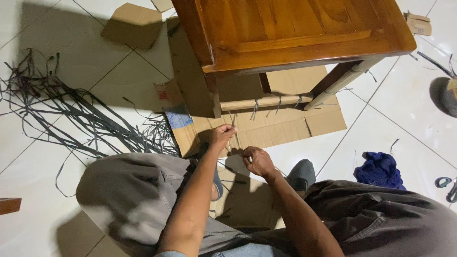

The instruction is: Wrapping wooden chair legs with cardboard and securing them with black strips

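A loose tangle of dark grey strips (71, 112) sprawls over the white tiled floor (400, 123) at the left, near a folded piece of brown cardboard (133, 24). At the right, a crumpled blue cloth (379, 170) lies on the tiles, with a pair of scissors (447, 187) close to the edge of view and a small cardboard box (419, 24) up in the far corner
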